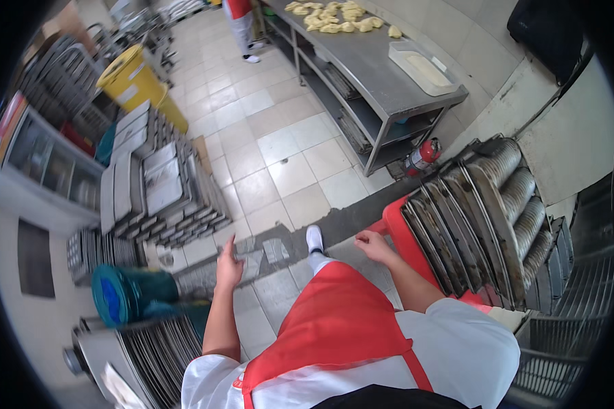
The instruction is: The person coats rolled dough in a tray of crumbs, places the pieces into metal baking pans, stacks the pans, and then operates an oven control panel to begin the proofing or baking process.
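My left hand (230,266) hangs in the air over the floor, fingers stretched out and apart, with nothing in it. On the other side, my right hand (374,245) is loosely closed, fingertips drawn together, and no object shows in it. It is nearest to a red plastic chair or stand (397,225), in front of its edge; whether they touch I cannot tell. Dark metal baking pans (457,218) stand packed on edge upon that red piece. Between my arms, my red apron (341,313) hangs over a white shirt, and one white shoe (314,238) is on the floor.
Stacked metal trays (164,180) and a green bin (126,293) flank the left side, with a yellow bin (126,71) farther back. A steel table (368,61) bears dough pieces (338,17) and a white tub (423,68). A fire extinguisher (423,156) stands near it. Another person (242,31) is far ahead.
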A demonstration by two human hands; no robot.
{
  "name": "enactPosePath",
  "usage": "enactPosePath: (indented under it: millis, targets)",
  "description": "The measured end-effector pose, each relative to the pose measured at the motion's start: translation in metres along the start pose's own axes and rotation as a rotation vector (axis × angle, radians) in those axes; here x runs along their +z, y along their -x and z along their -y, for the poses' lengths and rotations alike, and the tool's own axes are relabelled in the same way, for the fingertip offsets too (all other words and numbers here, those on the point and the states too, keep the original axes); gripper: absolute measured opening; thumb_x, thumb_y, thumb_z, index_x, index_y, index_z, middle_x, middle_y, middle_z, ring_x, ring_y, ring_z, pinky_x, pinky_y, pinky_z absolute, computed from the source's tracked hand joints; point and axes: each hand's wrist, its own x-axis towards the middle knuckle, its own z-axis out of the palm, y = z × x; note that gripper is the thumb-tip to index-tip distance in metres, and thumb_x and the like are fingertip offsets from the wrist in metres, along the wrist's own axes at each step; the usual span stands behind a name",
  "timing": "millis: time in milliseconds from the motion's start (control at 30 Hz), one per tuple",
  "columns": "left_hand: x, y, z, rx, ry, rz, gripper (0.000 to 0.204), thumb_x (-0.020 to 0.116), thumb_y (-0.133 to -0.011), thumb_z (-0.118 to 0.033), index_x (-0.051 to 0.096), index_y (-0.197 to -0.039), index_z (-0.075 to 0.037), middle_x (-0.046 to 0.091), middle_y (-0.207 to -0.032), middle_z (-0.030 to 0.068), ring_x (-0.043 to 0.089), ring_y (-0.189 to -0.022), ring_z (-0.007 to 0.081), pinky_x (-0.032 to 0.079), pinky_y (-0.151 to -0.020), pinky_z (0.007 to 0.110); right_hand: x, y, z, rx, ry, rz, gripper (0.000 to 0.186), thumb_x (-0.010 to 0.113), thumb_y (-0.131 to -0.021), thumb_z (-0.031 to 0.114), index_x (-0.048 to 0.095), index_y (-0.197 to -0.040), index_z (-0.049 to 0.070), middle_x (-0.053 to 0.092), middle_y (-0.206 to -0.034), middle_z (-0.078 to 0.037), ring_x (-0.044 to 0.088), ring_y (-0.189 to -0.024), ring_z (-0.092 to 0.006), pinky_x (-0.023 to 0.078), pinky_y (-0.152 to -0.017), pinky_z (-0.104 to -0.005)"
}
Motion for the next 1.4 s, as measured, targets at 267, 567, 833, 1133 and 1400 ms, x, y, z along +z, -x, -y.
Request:
enactPosePath:
  millis: [267,567,833,1133,1400]
  targets:
    - [0.076,-0.172,0.135,-0.500,-0.265,0.354,0.078,0.090,-0.069,-0.028,0.059,-0.135,0.001,0.073,-0.111,0.0206,0.071,-0.106,0.0325,0.056,-0.093,0.042,-0.029,-0.210,0.002,0.212,-0.075,-0.150,0.036,0.073,-0.087,0.028,0.072,-0.113,0.003,0.075,-0.103,-0.013,0.072,-0.094,-0.0221,0.056,-0.085,-0.0365]
    - [0.039,-0.400,-0.016,-0.556,0.021,0.267,0.054,0.074,-0.086,-0.049,0.072,-0.108,0.001,0.075,-0.078,0.0130,0.075,-0.078,0.0260,0.058,-0.076,0.038,-0.247,-0.469,0.098,-0.058,-0.080,-0.508,0.031,0.071,-0.093,0.020,0.069,-0.121,0.006,0.071,-0.105,-0.004,0.065,-0.089,-0.0112,0.054,-0.080,-0.0301]
    - [0.054,-0.601,0.064,-0.608,-0.081,0.510,0.048,0.066,-0.090,-0.046,0.072,-0.108,-0.003,0.074,-0.099,0.0171,0.072,-0.093,0.0279,0.056,-0.083,0.040,-0.579,-0.641,0.145,-0.187,-0.356,-1.517,0.059,0.049,-0.105,0.045,0.046,-0.148,0.004,0.052,-0.148,-0.013,0.051,-0.133,-0.0244,0.039,-0.111,-0.0382]
    - [-0.118,-0.936,0.013,-0.304,-0.325,0.669,0.038,0.056,-0.095,-0.039,0.072,-0.101,-0.005,0.073,-0.108,0.0139,0.068,-0.098,0.0314,0.053,-0.080,0.047,-0.507,-1.373,0.446,-0.439,-0.103,-0.742,0.064,0.062,-0.096,0.045,0.050,-0.147,0.007,0.057,-0.142,-0.014,0.054,-0.130,-0.0238,0.043,-0.107,-0.0375]
    - [-0.177,-1.215,-0.220,-0.537,0.223,-0.292,0.031,0.062,-0.095,-0.027,0.069,-0.117,-0.006,0.072,-0.103,0.0092,0.069,-0.092,0.0198,0.057,-0.079,0.036,-0.122,-1.371,0.781,-0.971,-0.178,1.643,0.071,0.076,-0.087,0.045,0.054,-0.145,0.010,0.065,-0.133,-0.015,0.059,-0.123,-0.0220,0.049,-0.101,-0.0373]
